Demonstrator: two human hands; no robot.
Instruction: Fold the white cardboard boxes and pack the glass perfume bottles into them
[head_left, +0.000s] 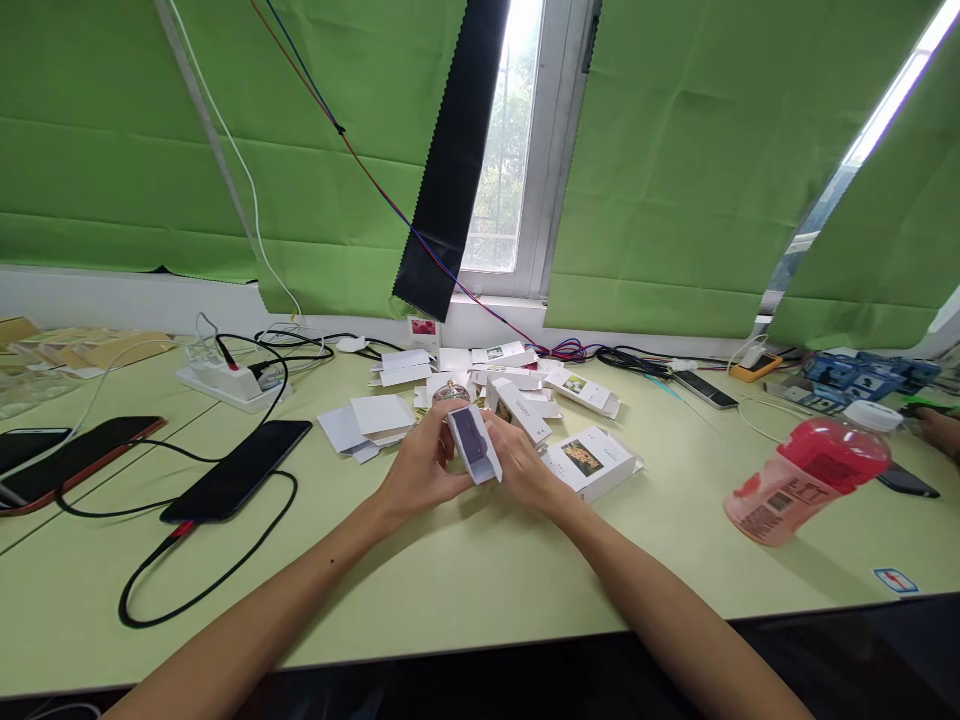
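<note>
In the head view, a small white carton [474, 443] with a dark open face is gripped between both hands above the surface [480, 570]. Its long axis slants from upper left, by the left hand [422, 468], down to lower right, against the right hand [525, 470]. Both hands close around it. More folded cartons [517, 395] lie just beyond the hands.

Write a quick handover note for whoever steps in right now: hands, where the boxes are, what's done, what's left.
Left hand and right hand together hold one small white carton, its open end showing a dark inside, above the table.
Behind the hands lies a pile of flat and folded cartons; one printed box lies right of the hands.
Done: the held carton is formed into shape.
Left: its end is not closed; flat blanks remain.
</note>
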